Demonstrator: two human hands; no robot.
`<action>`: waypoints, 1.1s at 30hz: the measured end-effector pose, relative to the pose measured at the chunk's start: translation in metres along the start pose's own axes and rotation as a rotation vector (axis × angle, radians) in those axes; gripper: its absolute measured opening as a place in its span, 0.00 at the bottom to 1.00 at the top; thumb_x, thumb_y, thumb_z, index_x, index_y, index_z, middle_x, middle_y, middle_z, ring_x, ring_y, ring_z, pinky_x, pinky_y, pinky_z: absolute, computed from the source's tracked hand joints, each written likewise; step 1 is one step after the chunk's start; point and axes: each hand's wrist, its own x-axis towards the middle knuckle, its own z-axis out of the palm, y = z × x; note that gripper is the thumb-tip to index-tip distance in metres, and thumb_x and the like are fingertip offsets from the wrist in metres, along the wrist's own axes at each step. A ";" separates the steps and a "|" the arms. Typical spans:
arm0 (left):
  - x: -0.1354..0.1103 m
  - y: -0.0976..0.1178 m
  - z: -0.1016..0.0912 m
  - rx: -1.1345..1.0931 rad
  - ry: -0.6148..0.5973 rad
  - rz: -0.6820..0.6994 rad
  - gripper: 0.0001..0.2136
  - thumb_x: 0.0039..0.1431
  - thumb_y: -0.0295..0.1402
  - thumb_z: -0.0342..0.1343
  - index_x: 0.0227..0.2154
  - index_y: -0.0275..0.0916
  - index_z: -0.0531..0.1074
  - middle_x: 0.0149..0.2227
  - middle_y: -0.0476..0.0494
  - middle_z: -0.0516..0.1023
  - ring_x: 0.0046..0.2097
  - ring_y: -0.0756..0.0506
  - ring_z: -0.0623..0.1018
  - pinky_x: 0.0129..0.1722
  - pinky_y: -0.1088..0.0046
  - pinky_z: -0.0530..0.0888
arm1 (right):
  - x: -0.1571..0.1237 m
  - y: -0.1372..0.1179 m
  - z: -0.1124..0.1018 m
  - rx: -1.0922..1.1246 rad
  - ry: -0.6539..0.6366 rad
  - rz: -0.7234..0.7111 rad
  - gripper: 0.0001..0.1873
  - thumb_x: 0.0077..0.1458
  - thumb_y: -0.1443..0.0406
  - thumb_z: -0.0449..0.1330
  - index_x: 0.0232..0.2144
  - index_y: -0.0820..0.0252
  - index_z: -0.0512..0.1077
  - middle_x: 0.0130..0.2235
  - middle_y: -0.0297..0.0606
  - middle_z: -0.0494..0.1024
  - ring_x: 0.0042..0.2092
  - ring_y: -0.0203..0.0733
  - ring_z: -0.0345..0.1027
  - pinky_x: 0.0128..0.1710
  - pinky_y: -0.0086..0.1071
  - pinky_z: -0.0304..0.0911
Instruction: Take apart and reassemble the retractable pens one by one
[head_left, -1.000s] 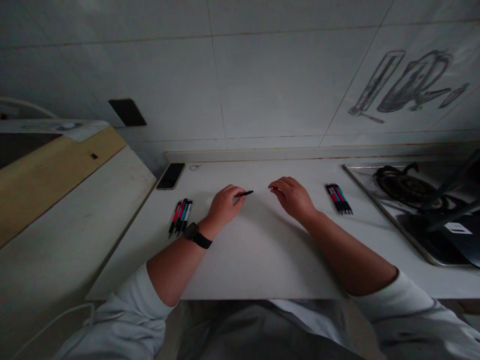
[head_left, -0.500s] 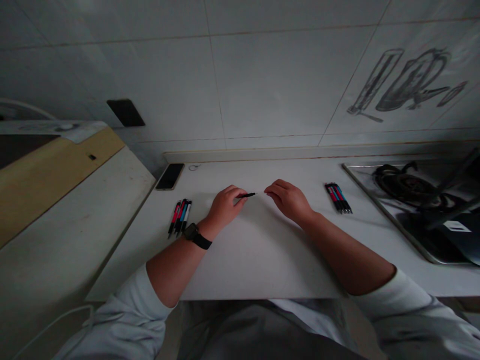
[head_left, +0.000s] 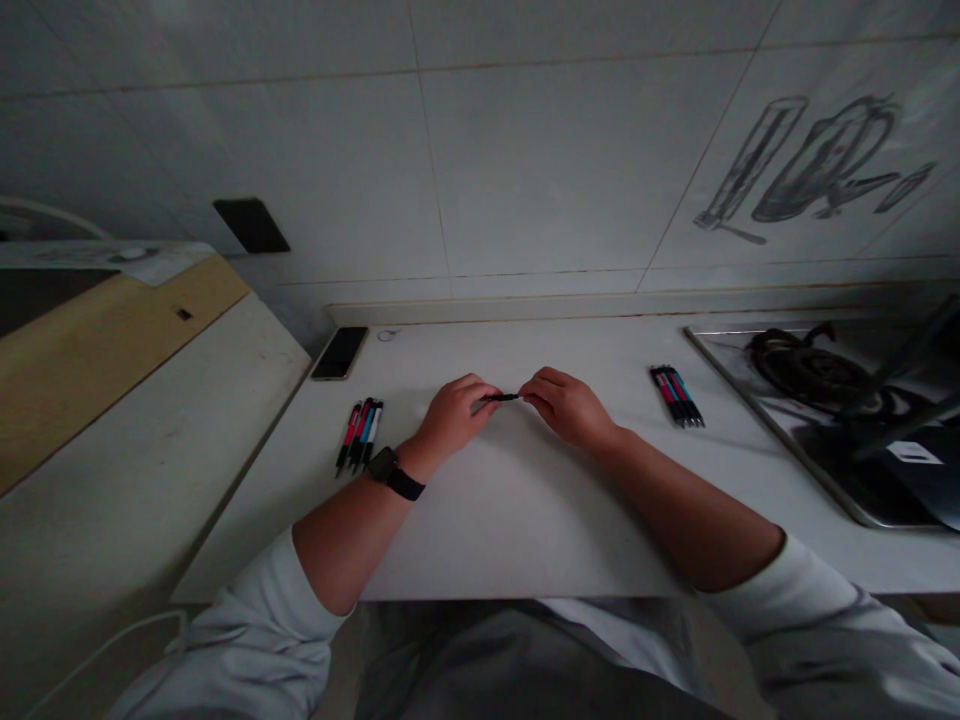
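White countertop (head_left: 510,520). One bunch of pens (head_left: 360,432) lies at left. At centre, the left hand (head_left: 450,420) pinches a black pen (head_left: 501,399); the right hand (head_left: 568,408) pinches its tip. A second bunch (head_left: 677,396) lies at right, untouched.

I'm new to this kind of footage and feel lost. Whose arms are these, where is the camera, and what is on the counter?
No machine: these are a person's bare hands, filmed by a camera worn on their head, looking down. The left hand grips a black pen; the right hand pinches its other end. On the white counter lie a left bunch of pens, a right bunch and a dark phone at the back left. A stove sits far right.
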 end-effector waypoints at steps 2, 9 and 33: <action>0.000 0.000 0.000 -0.007 -0.018 0.006 0.05 0.66 0.30 0.62 0.42 0.41 0.80 0.40 0.45 0.80 0.43 0.45 0.79 0.46 0.67 0.76 | 0.000 0.000 0.002 0.025 0.016 -0.008 0.11 0.69 0.66 0.55 0.46 0.58 0.77 0.43 0.44 0.79 0.43 0.43 0.74 0.45 0.34 0.67; 0.000 0.001 0.000 -0.011 -0.061 0.012 0.06 0.66 0.30 0.61 0.43 0.41 0.81 0.40 0.45 0.80 0.43 0.45 0.80 0.46 0.66 0.76 | -0.001 0.000 0.006 0.115 0.014 -0.081 0.13 0.68 0.69 0.53 0.50 0.57 0.74 0.45 0.46 0.78 0.45 0.45 0.73 0.47 0.37 0.69; -0.002 -0.003 0.002 0.011 -0.113 -0.025 0.05 0.65 0.30 0.62 0.41 0.41 0.81 0.39 0.45 0.81 0.42 0.45 0.79 0.44 0.66 0.76 | -0.001 0.048 -0.026 0.072 0.207 0.455 0.15 0.66 0.59 0.57 0.52 0.57 0.71 0.42 0.43 0.80 0.39 0.45 0.75 0.42 0.38 0.70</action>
